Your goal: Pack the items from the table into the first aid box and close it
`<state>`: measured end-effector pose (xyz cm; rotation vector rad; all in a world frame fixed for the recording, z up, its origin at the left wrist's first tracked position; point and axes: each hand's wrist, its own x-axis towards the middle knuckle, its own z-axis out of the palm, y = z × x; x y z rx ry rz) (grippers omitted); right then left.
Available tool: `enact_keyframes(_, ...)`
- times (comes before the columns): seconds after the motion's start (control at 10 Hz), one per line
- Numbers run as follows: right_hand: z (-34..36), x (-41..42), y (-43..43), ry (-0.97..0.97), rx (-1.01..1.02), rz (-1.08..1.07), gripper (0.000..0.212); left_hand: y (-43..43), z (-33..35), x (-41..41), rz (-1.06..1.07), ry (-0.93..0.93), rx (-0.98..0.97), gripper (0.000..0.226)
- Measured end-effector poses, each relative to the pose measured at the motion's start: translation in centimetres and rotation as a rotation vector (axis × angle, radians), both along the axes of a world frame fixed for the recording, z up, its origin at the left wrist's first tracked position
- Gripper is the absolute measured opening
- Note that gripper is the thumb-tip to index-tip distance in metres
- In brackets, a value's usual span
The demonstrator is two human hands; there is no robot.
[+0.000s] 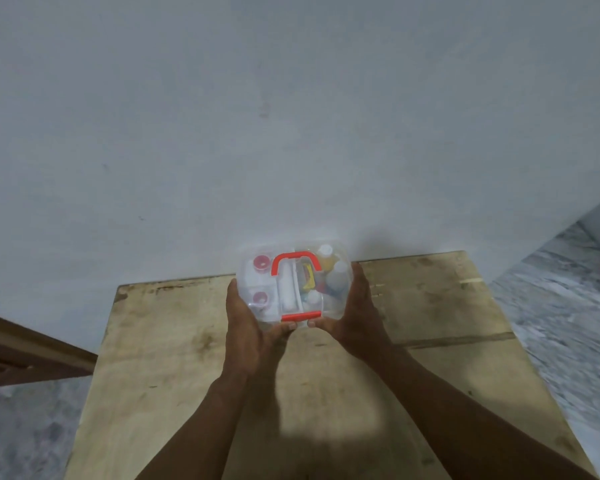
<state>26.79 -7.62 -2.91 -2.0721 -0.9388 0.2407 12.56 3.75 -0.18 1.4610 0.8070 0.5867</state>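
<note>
Two bare forearms reach up from the near edge of the wooden surface [430, 306] toward its far edge, where both hands carry the first aid box [293, 284]. Left hand [248, 320] cups the box's left side, its grip closed on the clear plastic wall with the thumb laid against the near face. Right hand [355, 313] mirrors it on the right side, fingers running up along the wall and the thumb pressing the near face just beside the left thumb. Between the two thumbs sits a red latch [300, 315] on the box's near side. Across the transparent lid, which lies down on the box, runs a red handle [296, 259]. Through the lid show two pink rolls [260, 263] in the left compartments, a white tube-like item [286, 289] in the middle, and pale bottles [336, 273] on the right, with some yellow and blue packets beside them that are too blurred to name. Whether the box rests on the surface or is held just above it cannot be told; it sits over the far edge, near the grey wall [291, 116].
</note>
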Motion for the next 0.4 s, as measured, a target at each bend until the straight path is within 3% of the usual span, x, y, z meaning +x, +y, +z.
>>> enact_keyframes(0.1,0.0,0.2,-0.1,0.058,-0.067,-0.029,0.102,0.4,-0.5,0.1,-0.013,-0.046,-0.071,0.075)
enact_keyframes(0.2,0.4,0.6,-0.4,-0.006,-0.285,-0.032,0.121,0.6,0.9,0.4,0.052,-0.051,-0.395,0.047)
enact_keyframes(0.3,2.4,0.5,-0.6,-0.03,-0.504,0.037,0.132,1.3,1.9,0.7,0.058,-0.005,-0.573,0.09)
enact_keyframes(0.4,3.1,-0.5,-1.7,-0.031,-0.502,-0.066,0.129,0.0,2.0,-0.5,0.169,0.132,-0.285,0.069)
